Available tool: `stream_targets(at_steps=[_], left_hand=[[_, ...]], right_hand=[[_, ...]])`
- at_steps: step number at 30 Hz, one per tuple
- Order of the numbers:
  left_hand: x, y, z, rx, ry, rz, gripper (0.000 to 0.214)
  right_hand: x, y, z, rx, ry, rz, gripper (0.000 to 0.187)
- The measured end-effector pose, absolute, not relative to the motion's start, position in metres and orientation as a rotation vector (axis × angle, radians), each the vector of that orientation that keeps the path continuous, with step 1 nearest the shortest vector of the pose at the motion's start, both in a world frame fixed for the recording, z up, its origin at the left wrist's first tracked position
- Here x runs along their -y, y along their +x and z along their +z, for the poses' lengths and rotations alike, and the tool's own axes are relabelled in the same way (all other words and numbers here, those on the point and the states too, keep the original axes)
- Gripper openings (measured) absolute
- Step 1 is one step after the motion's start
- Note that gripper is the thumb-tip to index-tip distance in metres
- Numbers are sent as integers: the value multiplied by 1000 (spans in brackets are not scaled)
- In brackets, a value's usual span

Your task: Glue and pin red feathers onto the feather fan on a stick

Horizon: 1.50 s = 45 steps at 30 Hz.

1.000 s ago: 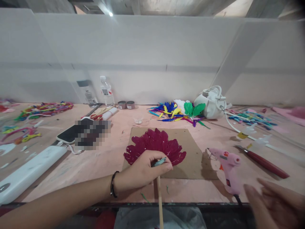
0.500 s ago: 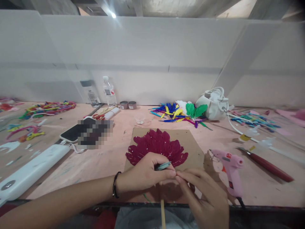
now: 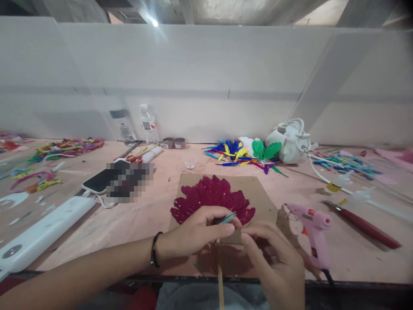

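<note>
Greenish strip (image 3: 226,218) sits in my left hand (image 3: 196,230), fingers curled round it, long axis slanting up rightward on my feed; my right hand (image 3: 277,254) is just beside, thumb and forefinger nearly meeting, any hold unclear.

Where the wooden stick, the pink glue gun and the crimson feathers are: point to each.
Wooden stick (image 3: 220,275): head view, middle of its shaft.
Pink glue gun (image 3: 317,233): head view, upper part of its handle.
Crimson feathers (image 3: 213,194): head view, middle of the fan.

No text is legible; the bottle label (image 3: 148,125) is too small.
</note>
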<state>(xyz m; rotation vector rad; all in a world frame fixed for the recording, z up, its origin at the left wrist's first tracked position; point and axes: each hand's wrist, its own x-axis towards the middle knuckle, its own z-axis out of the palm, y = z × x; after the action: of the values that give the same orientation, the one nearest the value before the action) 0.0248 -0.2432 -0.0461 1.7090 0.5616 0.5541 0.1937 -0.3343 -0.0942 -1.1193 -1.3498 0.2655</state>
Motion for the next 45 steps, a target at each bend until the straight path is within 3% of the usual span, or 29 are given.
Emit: stream_targets(at_steps=[5,14,34,45], left_hand=[[250,20,-44,-559,2240,688,34],[247,22,-50,-319,2811,847,22],[243,19,-47,-156,2930,972,30],[242,19,-43,-117,3014,935,19]], right_hand=[[334,189,-114,1169,-1068,504,11],[333,198,-123,1088,-990,720,18],[332,201,-118,1132,-956,726,22],[331,203,-127,1105,-965,807,18]])
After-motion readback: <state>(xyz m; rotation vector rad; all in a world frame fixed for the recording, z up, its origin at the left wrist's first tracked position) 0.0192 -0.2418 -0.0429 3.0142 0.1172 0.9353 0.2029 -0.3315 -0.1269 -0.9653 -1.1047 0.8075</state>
